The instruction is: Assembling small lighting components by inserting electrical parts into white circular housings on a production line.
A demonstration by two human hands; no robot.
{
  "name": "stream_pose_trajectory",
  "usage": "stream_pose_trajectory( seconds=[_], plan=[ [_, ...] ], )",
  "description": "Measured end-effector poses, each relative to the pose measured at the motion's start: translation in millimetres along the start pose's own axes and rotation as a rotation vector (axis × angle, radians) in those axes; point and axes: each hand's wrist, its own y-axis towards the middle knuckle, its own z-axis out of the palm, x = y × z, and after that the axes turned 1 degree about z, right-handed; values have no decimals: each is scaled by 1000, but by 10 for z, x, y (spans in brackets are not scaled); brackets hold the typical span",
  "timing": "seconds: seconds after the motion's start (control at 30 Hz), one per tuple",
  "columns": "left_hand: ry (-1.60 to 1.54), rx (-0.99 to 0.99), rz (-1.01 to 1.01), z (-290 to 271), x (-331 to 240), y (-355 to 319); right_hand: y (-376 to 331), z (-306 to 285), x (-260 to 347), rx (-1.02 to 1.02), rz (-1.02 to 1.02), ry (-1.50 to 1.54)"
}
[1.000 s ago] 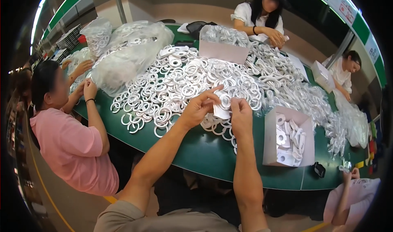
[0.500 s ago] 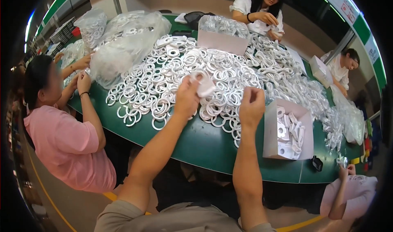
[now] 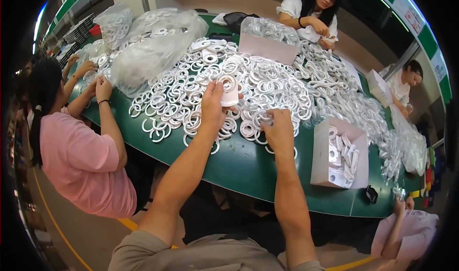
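My left hand (image 3: 213, 104) is closed round a white plastic piece (image 3: 230, 98), a flat block with a round ring-shaped top, held up above the pile. At the near side of the heap of white rings (image 3: 189, 106), my right hand (image 3: 279, 130) reaches down with bent fingers. Its thumb and forefinger close on a white ring (image 3: 262, 116), partly blurred among the others. To the right of that hand stands a white open box (image 3: 319, 154) with several white plastic pieces (image 3: 340, 157) inside.
Bundled white cables (image 3: 320, 72) and clear-bagged parts (image 3: 356, 111) cover the green table (image 3: 248, 185) on the right. A white box (image 3: 265, 49) and large plastic bags (image 3: 158, 51) stand beyond the rings. A black object (image 3: 370, 193) lies near the front edge. Co-workers (image 3: 83, 156) sit around.
My right hand has moved down and left from a raised pinch to the rings. My left hand has turned the white piece, so its round hole now shows. The view has shifted slightly.
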Motion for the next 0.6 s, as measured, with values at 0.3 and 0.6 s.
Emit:
stream_pose_trajectory(
  seconds=[0.3,0.6],
  plan=[
    [43,19,-33,33,19,0,183,-83,-56,-134,-15,-2],
    [32,38,-54,41,10,-5,709,-361,0,-259,122,138]
  ],
)
